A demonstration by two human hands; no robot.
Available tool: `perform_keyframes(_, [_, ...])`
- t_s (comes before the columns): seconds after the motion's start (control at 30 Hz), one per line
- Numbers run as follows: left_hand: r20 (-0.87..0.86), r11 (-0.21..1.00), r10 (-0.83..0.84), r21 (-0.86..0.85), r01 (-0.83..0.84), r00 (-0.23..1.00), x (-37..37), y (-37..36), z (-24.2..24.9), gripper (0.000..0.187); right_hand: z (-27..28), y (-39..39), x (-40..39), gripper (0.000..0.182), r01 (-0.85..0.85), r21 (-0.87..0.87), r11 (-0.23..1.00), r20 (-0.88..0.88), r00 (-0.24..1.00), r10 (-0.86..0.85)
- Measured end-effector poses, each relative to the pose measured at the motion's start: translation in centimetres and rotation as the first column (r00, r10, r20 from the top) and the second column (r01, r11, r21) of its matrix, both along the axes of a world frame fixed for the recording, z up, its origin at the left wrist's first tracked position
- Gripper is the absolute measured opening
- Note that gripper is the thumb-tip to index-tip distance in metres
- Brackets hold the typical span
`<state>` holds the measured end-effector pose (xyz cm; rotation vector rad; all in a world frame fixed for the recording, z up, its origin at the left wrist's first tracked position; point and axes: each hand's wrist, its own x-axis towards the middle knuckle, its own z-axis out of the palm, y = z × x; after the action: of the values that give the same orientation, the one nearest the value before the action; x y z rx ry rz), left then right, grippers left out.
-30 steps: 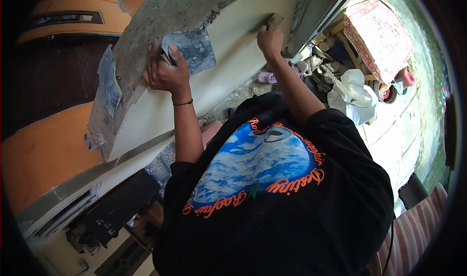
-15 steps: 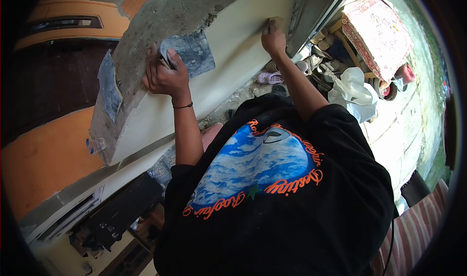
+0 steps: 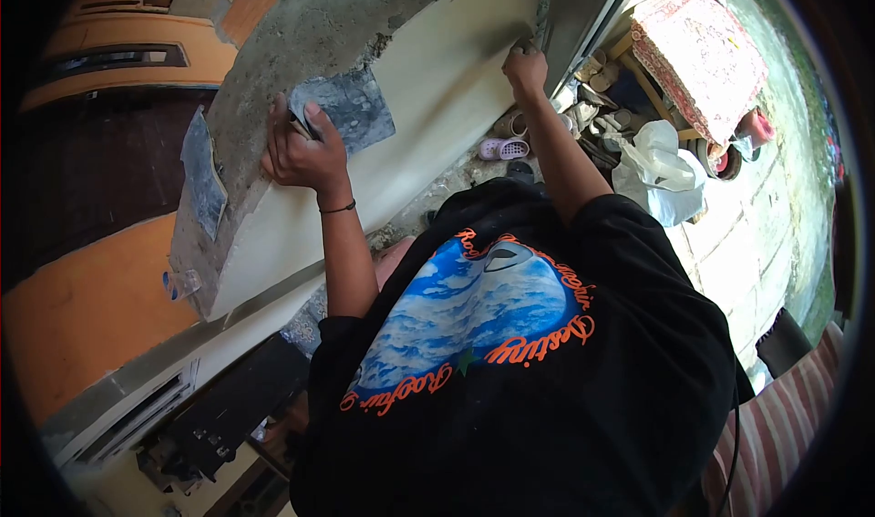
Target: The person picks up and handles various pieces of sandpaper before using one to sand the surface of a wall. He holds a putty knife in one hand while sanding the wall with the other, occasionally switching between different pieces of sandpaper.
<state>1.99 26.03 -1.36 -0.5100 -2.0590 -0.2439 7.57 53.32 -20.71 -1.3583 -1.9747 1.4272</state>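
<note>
My left hand [image 3: 305,150] is closed at the edge of the rough concrete ledge [image 3: 301,29]. Its thumb and fingers pinch a mottled grey sheet [image 3: 360,111], which overhangs the pale wall face. My right hand [image 3: 526,70] is closed against the cream wall [image 3: 447,75] near the door frame. Its fingers press a small thin piece, like folded sandpaper, now mostly hidden under them. A second grey sheet [image 3: 204,175] lies farther left on the ledge, beside a clear plastic cup [image 3: 180,285].
A metal door frame [image 3: 583,38] stands beyond my right hand. Shoes and lilac clogs [image 3: 503,149] lie on the floor below. A white plastic bag [image 3: 661,175] sits near a cloth-covered table [image 3: 702,61]. A black appliance [image 3: 214,417] is at lower left.
My right hand has slid along the wall toward the door frame, and the tan piece under its fingers is less visible. My left hand keeps its place; the whole view has shifted slightly.
</note>
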Motion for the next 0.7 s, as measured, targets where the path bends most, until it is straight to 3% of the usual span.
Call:
perform_keyframes(0.07, [0.016, 1.000, 0.004, -0.013, -0.004, 1.000, 0.5, -0.3, -0.1, 0.046, -2.6, 2.1, -2.0, 0.034, 0.138, -0.410, 0.901, -0.156, 0.963, -0.218])
perform_keyframes(0.1, [0.007, 1.000, 0.006, -0.010, -0.006, 1.000, 0.4, -0.4, -0.2, 0.046, -4.1, 2.3, -3.4, 0.036, 0.171, -0.229, 0.958, -0.135, 0.969, -0.205])
perform_keyframes(0.2, [0.013, 1.000, -0.007, 0.003, 0.007, 1.000, 0.3, 0.0, 0.1, 0.045, 3.7, -2.0, -0.8, 0.034, 0.098, -0.147, 0.984, -0.158, 0.980, -0.121])
perform_keyframes(0.23, [0.039, 1.000, -0.005, 0.010, 0.005, 0.999, 0.3, 0.1, 0.2, 0.044, 2.0, -2.2, -1.1, 0.035, 0.106, -0.032, 0.994, -0.125, 0.986, -0.109])
perform_keyframes(0.27, [0.034, 1.000, -0.006, 0.014, 0.005, 0.999, 0.0, 0.3, 0.1, 0.044, 1.8, -1.1, -1.5, 0.035, 0.106, -0.028, 0.994, -0.130, 0.986, -0.109])
perform_keyframes(0.33, [0.058, 1.000, 0.021, -0.023, -0.019, 0.998, 0.2, -0.2, -0.1, 0.044, 1.3, -0.1, -1.8, 0.041, 0.071, -0.041, 0.997, 0.145, 0.987, -0.064])
perform_keyframes(0.37, [0.060, 0.999, 0.020, -0.032, -0.019, 0.998, 0.4, -0.4, -0.1, 0.044, 1.3, -0.3, -2.4, 0.044, 0.109, 0.073, 0.991, 0.072, 0.991, -0.115])
perform_keyframes(0.4, [0.042, 1.000, 0.008, -0.022, -0.007, 0.999, 0.3, -0.3, 0.0, 0.043, 1.2, -1.0, -2.5, 0.044, 0.116, 0.070, 0.991, 0.068, 0.990, -0.121])
perform_keyframes(0.47, [0.024, 1.000, -0.008, -0.006, 0.008, 1.000, 0.3, 0.1, 0.2, 0.043, 5.3, -3.6, -1.0, 0.043, 0.029, 0.178, 0.984, 0.101, 0.994, -0.048])
perform_keyframes(0.63, [0.023, 1.000, -0.006, 0.000, 0.006, 1.000, 0.3, 0.1, 0.1, 0.044, 3.9, -1.2, -1.3, 0.061, -0.015, 0.058, 0.998, 0.237, 0.972, 0.001])
perform_keyframes(0.7, [0.022, 1.000, -0.019, 0.017, 0.018, 1.000, 0.0, 0.4, 0.2, 0.045, 3.5, -1.3, -2.2, 0.067, -0.046, 0.188, 0.981, 0.181, 0.983, 0.012])
